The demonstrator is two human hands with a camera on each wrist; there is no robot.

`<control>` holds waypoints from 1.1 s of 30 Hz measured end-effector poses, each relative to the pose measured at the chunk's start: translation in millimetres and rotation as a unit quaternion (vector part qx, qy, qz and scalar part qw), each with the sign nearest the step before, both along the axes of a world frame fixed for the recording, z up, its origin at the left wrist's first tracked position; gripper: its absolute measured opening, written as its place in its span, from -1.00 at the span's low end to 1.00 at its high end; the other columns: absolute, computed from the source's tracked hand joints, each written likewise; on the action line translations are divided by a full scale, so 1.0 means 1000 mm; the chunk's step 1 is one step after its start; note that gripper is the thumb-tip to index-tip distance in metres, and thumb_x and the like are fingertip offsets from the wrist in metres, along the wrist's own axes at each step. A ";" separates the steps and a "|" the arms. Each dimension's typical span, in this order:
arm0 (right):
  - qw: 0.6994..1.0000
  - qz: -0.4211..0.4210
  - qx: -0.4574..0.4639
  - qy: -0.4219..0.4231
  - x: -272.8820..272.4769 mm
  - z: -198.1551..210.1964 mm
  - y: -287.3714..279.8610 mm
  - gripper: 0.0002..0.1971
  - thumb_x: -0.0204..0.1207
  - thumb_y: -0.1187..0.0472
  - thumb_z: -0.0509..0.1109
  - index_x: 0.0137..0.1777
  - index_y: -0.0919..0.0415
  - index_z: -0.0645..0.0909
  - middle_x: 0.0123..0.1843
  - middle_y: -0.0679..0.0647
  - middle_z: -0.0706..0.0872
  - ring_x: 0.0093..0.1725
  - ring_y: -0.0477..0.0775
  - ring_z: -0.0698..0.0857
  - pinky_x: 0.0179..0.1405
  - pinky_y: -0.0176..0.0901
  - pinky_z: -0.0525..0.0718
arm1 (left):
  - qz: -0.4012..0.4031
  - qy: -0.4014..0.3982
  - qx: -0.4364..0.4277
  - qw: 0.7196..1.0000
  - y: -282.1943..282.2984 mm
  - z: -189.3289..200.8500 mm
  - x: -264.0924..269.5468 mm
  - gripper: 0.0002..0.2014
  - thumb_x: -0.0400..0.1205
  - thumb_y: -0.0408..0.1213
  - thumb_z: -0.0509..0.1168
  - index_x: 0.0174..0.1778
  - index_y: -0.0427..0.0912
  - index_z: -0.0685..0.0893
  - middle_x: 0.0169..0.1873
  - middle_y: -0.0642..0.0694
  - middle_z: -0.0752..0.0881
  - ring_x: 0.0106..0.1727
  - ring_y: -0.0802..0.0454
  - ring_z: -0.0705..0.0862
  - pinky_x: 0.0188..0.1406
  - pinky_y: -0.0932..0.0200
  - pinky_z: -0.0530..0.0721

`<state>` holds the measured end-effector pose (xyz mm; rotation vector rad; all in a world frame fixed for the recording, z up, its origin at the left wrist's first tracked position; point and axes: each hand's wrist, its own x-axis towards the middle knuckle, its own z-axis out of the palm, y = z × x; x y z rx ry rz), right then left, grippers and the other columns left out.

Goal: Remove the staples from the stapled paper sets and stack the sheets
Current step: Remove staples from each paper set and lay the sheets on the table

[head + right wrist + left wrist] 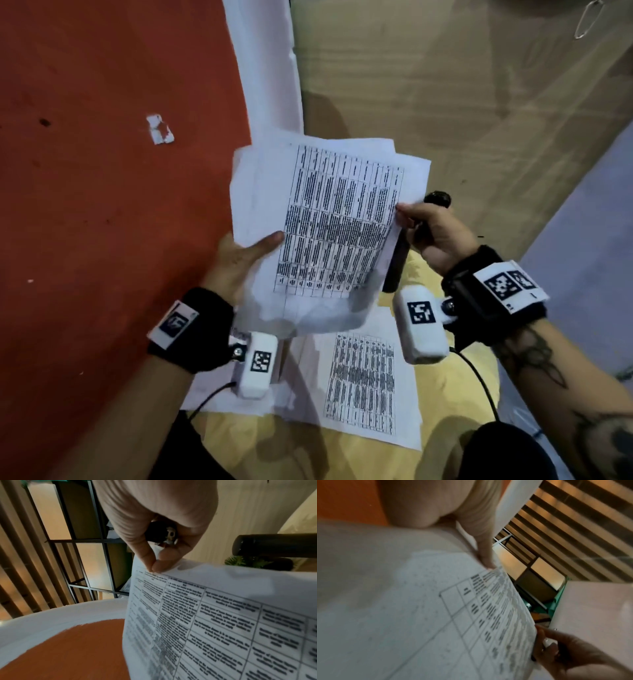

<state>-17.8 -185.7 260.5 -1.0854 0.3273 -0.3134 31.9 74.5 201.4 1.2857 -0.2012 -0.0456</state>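
I hold a set of printed sheets with a dense black table above my lap. My left hand grips its lower left edge, thumb on top and fingers hidden underneath. From the left wrist view the thumb presses the paper set. My right hand pinches the right edge of the top sheet between thumb and forefinger, and the pinch on the sheet shows close up. The same hand carries a black-handled tool in its palm. No staple is visible.
One loose printed sheet lies on yellow cloth over my lap, below the held set. Red floor with a white paper scrap spreads left. Brown cardboard lies ahead, with a metal clip at its far right.
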 end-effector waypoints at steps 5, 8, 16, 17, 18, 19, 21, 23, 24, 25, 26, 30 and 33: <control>0.998 -0.035 -0.050 0.036 0.004 -0.032 0.004 -0.78 0.46 0.44 0.39 0.07 0.26 0.54 -0.47 0.00 0.70 -0.56 -0.17 0.66 -0.58 -0.39 0.59 | 0.083 -0.034 0.079 0.993 -0.008 -0.020 0.006 -0.67 0.40 -0.41 0.52 0.08 -0.21 0.70 -0.09 0.01 0.81 -0.12 0.21 0.77 0.00 0.36 0.67; 0.985 -0.048 -0.149 0.073 -0.003 -0.059 0.004 -0.81 0.47 0.42 0.38 -0.24 0.14 0.49 -0.37 0.05 0.58 -0.47 -0.07 0.57 -0.49 -0.31 0.49 | 0.095 -0.005 0.120 0.988 0.009 -0.035 0.022 -0.67 0.47 -0.45 0.46 0.15 -0.37 0.67 0.04 -0.22 0.73 -0.26 0.28 0.74 -0.14 0.45 0.66; 0.869 0.199 -0.286 0.353 -0.026 -0.205 0.001 -0.71 0.46 0.30 0.48 -0.26 0.11 0.37 -0.38 0.08 0.51 -0.41 -0.02 0.51 -0.41 -0.30 0.43 | 0.163 0.146 0.346 0.912 0.092 -0.100 0.074 -0.61 0.62 -0.31 0.34 0.27 -0.54 0.58 0.11 -0.47 0.67 -0.09 -0.10 0.51 -0.39 0.21 0.43; 0.843 0.221 -0.306 0.384 -0.027 -0.225 0.001 -0.69 0.46 0.29 0.48 -0.30 0.12 0.36 -0.42 0.08 0.48 -0.44 -0.03 0.48 -0.43 -0.31 0.40 | 0.150 0.164 0.373 0.901 0.098 -0.107 0.078 -0.59 0.61 -0.27 0.35 0.26 -0.52 0.58 0.02 -0.36 0.67 -0.10 -0.13 0.52 -0.38 0.16 0.44; 0.820 0.232 -0.326 0.410 -0.029 -0.244 0.002 -0.68 0.45 0.27 0.49 -0.32 0.14 0.35 -0.44 0.07 0.47 -0.46 -0.03 0.46 -0.47 -0.32 0.37 | 0.136 0.180 0.395 0.891 0.103 -0.116 0.082 -0.59 0.61 -0.25 0.36 0.25 -0.50 0.58 -0.07 -0.28 0.64 -0.15 -0.15 0.52 -0.41 0.16 0.48; 0.802 0.237 -0.346 0.426 -0.030 -0.259 0.002 -0.69 0.44 0.27 0.49 -0.30 0.17 0.36 -0.43 0.08 0.48 -0.46 -0.03 0.46 -0.52 -0.32 0.36 | 0.128 0.196 0.413 0.880 0.106 -0.122 0.086 -0.62 0.61 -0.25 0.36 0.23 -0.48 0.59 -0.15 -0.23 0.61 -0.25 -0.14 0.52 -0.51 0.22 0.50; 0.786 0.242 -0.360 0.440 -0.031 -0.280 0.003 -0.73 0.42 0.27 0.50 -0.19 0.28 0.40 -0.42 0.09 0.48 -0.47 -0.02 0.45 -0.60 -0.30 0.36 | 0.107 0.215 0.453 0.858 0.110 -0.137 0.093 -0.62 0.61 -0.27 0.37 0.24 -0.47 0.59 -0.20 -0.26 0.63 -0.37 -0.16 0.53 -0.69 0.37 0.49; 0.788 0.247 -0.356 0.437 -0.029 -0.295 0.002 -0.71 0.41 0.24 0.51 -0.20 0.30 0.41 -0.44 0.09 0.44 -0.50 -0.01 0.42 -0.57 -0.27 0.37 | 0.084 0.224 0.498 0.834 0.110 -0.154 0.103 -0.58 0.61 -0.29 0.36 0.29 -0.50 0.55 0.06 -0.42 0.67 -0.05 -0.37 0.65 -0.28 0.19 0.62; 0.789 0.250 -0.351 0.437 -0.028 -0.302 0.001 -0.68 0.43 0.21 0.50 -0.28 0.25 0.37 -0.46 0.08 0.43 -0.51 -0.02 0.41 -0.55 -0.26 0.37 | 0.077 0.227 0.521 0.819 0.110 -0.162 0.109 -0.56 0.62 -0.29 0.35 0.33 -0.49 0.52 0.19 -0.46 0.63 0.10 -0.41 0.63 -0.08 0.01 0.60; 0.787 0.256 -0.344 0.443 -0.028 -0.310 -0.001 -0.62 0.45 0.17 0.49 -0.36 0.20 0.31 -0.51 0.04 0.44 -0.55 -0.05 0.41 -0.59 -0.28 0.37 | 0.068 0.237 0.540 0.805 0.108 -0.172 0.114 -0.54 0.62 -0.29 0.34 0.37 -0.48 0.49 0.25 -0.46 0.60 0.11 -0.39 0.62 -0.04 -0.08 0.57; 0.786 0.260 -0.341 0.446 -0.029 -0.313 -0.001 -0.58 0.46 0.14 0.48 -0.40 0.17 0.27 -0.60 -0.03 0.45 -0.59 -0.07 0.42 -0.63 -0.30 0.36 | 0.063 0.245 0.555 0.793 0.109 -0.181 0.120 -0.52 0.63 -0.29 0.34 0.40 -0.47 0.46 0.28 -0.46 0.58 0.07 -0.36 0.61 -0.07 -0.10 0.58; 0.783 0.250 -0.343 0.455 -0.029 -0.326 -0.003 -0.55 0.44 0.13 0.49 -0.43 0.14 0.25 -0.54 0.02 0.42 -0.49 -0.01 0.44 -0.43 -0.26 0.42 | 0.090 0.248 0.625 0.735 0.116 -0.215 0.138 -0.42 0.60 -0.25 0.38 0.47 -0.44 0.39 0.41 -0.44 0.48 0.39 -0.39 0.50 0.38 -0.19 0.47; 0.770 0.259 -0.350 0.466 -0.029 -0.322 -0.001 -0.64 0.45 0.09 0.48 -0.30 0.21 0.34 -0.39 0.06 0.44 -0.44 -0.01 0.43 -0.45 -0.26 0.40 | 0.077 0.222 0.694 0.681 0.119 -0.232 0.154 -0.44 0.56 -0.25 0.43 0.42 -0.45 0.46 0.41 -0.46 0.47 0.43 -0.40 0.45 0.47 -0.19 0.35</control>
